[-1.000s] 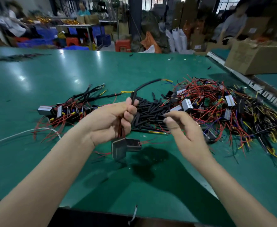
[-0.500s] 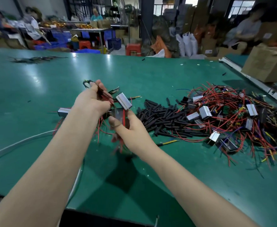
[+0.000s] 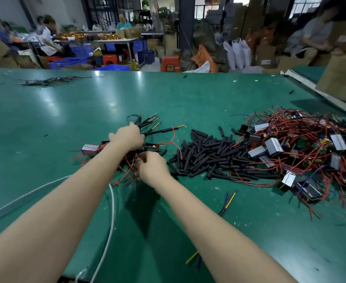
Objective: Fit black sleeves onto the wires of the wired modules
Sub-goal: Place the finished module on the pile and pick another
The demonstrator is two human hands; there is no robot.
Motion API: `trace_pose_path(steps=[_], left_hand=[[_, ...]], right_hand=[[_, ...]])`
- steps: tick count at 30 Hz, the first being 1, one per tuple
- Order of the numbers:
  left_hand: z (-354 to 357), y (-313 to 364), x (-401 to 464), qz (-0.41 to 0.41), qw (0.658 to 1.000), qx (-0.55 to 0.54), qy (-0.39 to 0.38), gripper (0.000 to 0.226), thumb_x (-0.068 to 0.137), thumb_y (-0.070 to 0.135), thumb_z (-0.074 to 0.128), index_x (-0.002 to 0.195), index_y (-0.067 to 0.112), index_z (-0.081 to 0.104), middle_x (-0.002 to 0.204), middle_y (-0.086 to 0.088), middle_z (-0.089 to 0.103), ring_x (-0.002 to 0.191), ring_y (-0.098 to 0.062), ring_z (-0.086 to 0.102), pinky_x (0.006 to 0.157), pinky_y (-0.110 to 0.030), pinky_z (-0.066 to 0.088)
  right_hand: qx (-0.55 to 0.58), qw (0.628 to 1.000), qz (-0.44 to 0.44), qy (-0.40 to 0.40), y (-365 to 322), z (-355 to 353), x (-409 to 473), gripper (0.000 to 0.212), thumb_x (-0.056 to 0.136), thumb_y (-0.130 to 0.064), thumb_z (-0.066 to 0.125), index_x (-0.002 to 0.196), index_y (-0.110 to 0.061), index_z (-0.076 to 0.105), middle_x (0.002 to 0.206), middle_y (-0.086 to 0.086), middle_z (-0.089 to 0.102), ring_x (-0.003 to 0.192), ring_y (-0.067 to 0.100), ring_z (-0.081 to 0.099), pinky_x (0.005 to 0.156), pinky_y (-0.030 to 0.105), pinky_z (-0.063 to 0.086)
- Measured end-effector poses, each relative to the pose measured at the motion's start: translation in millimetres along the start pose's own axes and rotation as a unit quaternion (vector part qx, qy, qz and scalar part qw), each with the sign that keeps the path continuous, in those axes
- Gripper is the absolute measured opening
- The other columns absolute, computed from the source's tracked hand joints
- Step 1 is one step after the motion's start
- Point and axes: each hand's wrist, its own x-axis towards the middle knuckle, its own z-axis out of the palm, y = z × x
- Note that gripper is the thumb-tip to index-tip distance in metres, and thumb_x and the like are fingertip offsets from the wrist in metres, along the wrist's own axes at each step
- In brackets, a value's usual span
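Both hands had dropped from mid-air to the green table [image 3: 188, 103], onto the sleeved pile at 9 o'clock of the loose sleeves. Tangle of red-wired modules [image 3: 302, 148] sat at 3 o'clock. Heap of black sleeves [image 3: 211, 158] lay between it and the hands. Left hand [image 3: 127, 137] curled round a bunch of sleeved wires [image 3: 147, 124], tips fanning toward 1 o'clock. Right hand [image 3: 152, 168] pinched red wires [image 3: 130, 170] just below a black module [image 3: 151, 148]. White cable [image 3: 110, 221] ran toward 6 o'clock.
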Motion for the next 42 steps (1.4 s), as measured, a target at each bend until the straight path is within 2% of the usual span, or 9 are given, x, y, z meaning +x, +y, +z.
trace_pose_path(steps=[5, 9, 13, 15, 24, 27, 34, 38, 42], left_hand=[[4, -1, -1, 0.01, 0.998, 0.053, 0.032, 0.043, 0.093, 0.032, 0.046, 0.124, 0.002, 0.043, 0.128, -0.018, 0.054, 0.12, -0.034, 0.049, 0.094, -0.044, 0.033], [1, 6, -13, 0.031, 0.994, 0.085, 0.055, 0.041, 0.091, 0.031, 0.047, 0.121, 0.002, 0.047, 0.127, -0.017, 0.053, 0.12, -0.034, 0.046, 0.094, -0.044, 0.034], [1, 20, -42, 0.13, 0.982, 0.037, 0.131, 0.044, 0.089, 0.03, 0.05, 0.13, 0.015, 0.05, 0.134, -0.011, 0.048, 0.125, -0.033, 0.041, 0.097, -0.048, 0.036], [4, 33, -62, 0.197, 0.975, 0.001, 0.106, 0.042, 0.089, 0.034, 0.051, 0.13, 0.025, 0.053, 0.136, -0.008, 0.047, 0.126, -0.031, 0.042, 0.098, -0.048, 0.037], [21, 82, -102, 0.336, 0.938, -0.085, 0.008, 0.029, 0.09, 0.024, 0.052, 0.116, 0.023, 0.065, 0.117, -0.005, 0.057, 0.114, -0.022, 0.052, 0.098, -0.036, 0.041], [29, 100, -111, 0.368, 0.924, -0.103, 0.002, 0.026, 0.089, 0.02, 0.055, 0.111, 0.021, 0.068, 0.111, -0.004, 0.058, 0.111, -0.019, 0.052, 0.097, -0.031, 0.04], [39, 117, -117, 0.375, 0.916, -0.142, 0.019, 0.024, 0.087, 0.018, 0.056, 0.106, 0.022, 0.07, 0.104, 0.001, 0.058, 0.105, -0.014, 0.054, 0.093, -0.021, 0.037], [44, 122, -121, 0.379, 0.915, -0.139, -0.002, 0.024, 0.087, 0.016, 0.056, 0.106, 0.021, 0.07, 0.101, 0.0, 0.058, 0.104, -0.012, 0.052, 0.086, -0.017, 0.033], [45, 126, -125, 0.379, 0.914, -0.144, -0.02, 0.024, 0.088, 0.018, 0.056, 0.108, 0.022, 0.069, 0.105, -0.001, 0.058, 0.099, -0.009, 0.051, 0.084, -0.014, 0.031]], right_hand=[[0.076, 0.997, 0.018, -0.024, 0, -8, -5, 0.012, 0.09, -0.019, 0.05, 0.084, -0.024, 0.058, 0.11, 0.02, 0.066, 0.105, 0.04, 0.061, 0.09, 0.053, 0.051], [0.074, 0.996, -0.003, -0.048, -1, -32, -10, 0.019, 0.093, -0.02, 0.046, 0.077, -0.023, 0.056, 0.086, 0.006, 0.063, 0.072, 0.028, 0.069, 0.065, 0.038, 0.059], [-0.068, 0.991, -0.078, -0.08, 9, -79, -24, 0.013, 0.097, -0.024, 0.048, 0.088, -0.022, 0.057, 0.082, 0.002, 0.065, 0.062, 0.021, 0.067, 0.06, 0.023, 0.05], [-0.136, 0.978, -0.1, -0.12, 19, -106, -38, 0.009, 0.097, -0.021, 0.052, 0.091, -0.022, 0.058, 0.081, -0.002, 0.065, 0.058, 0.011, 0.062, 0.059, 0.015, 0.047], [-0.375, 0.869, -0.172, -0.272, 56, -183, -103, 0.028, 0.082, -0.042, 0.071, 0.107, -0.03, 0.068, 0.099, -0.007, 0.056, 0.098, 0.011, 0.044, 0.089, 0.027, 0.037], [-0.429, 0.85, -0.199, -0.233, 66, -182, -114, 0.026, 0.086, -0.046, 0.064, 0.104, -0.028, 0.065, 0.096, -0.006, 0.05, 0.103, 0.017, 0.041, 0.088, 0.038, 0.037], [-0.51, 0.851, -0.119, -0.029, 78, -211, -120, 0.038, 0.093, -0.05, 0.05, 0.122, -0.026, 0.052, 0.121, 0.001, 0.048, 0.117, 0.024, 0.04, 0.09, 0.037, 0.034], [-0.339, 0.912, -0.156, -0.17, 72, -223, -136, 0.024, 0.087, -0.039, 0.066, 0.109, -0.029, 0.064, 0.103, -0.006, 0.055, 0.102, 0.006, 0.037, 0.091, 0.022, 0.03], [-0.282, 0.878, -0.176, -0.345, 68, -222, -149, 0.016, 0.085, -0.031, 0.071, 0.1, -0.028, 0.071, 0.1, -0.017, 0.052, 0.096, -0.021, 0.032, 0.084, -0.002, 0.019]])
